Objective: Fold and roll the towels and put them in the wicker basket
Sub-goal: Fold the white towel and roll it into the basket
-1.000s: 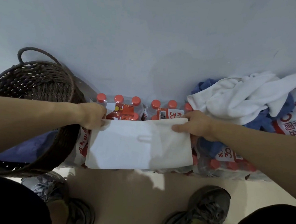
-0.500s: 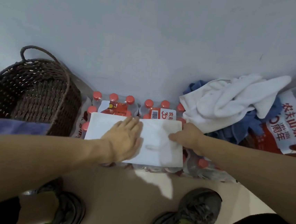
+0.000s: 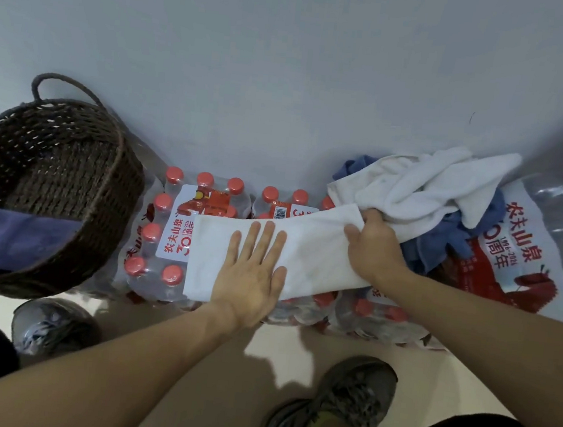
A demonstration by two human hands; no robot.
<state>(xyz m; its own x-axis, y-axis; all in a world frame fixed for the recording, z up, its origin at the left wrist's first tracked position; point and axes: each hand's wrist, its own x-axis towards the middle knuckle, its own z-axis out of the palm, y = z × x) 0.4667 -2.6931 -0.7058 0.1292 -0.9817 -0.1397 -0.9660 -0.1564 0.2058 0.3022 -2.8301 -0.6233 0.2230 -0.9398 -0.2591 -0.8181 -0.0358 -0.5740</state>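
Observation:
A folded white towel [image 3: 307, 250] lies flat on shrink-wrapped packs of water bottles [image 3: 163, 243]. My left hand [image 3: 250, 275] presses flat on the towel's near left part, fingers spread. My right hand [image 3: 373, 246] grips the towel's right end, thumb on top. The dark wicker basket [image 3: 118, 177] stands at the left and holds a folded blue towel [image 3: 13, 239]. A heap of loose white towels [image 3: 423, 189] and blue towels [image 3: 449, 236] lies at the right, just beyond my right hand.
A pale wall rises directly behind the bottle packs. More bottle packs with red and white labels [image 3: 523, 257] lie under the heap at the right. My two shoes [image 3: 340, 405] stand on the beige floor below.
The towel went from hanging by its top corners to lying flat on the packs. My left hand moved onto it and spread flat; my right hand closed on the right end.

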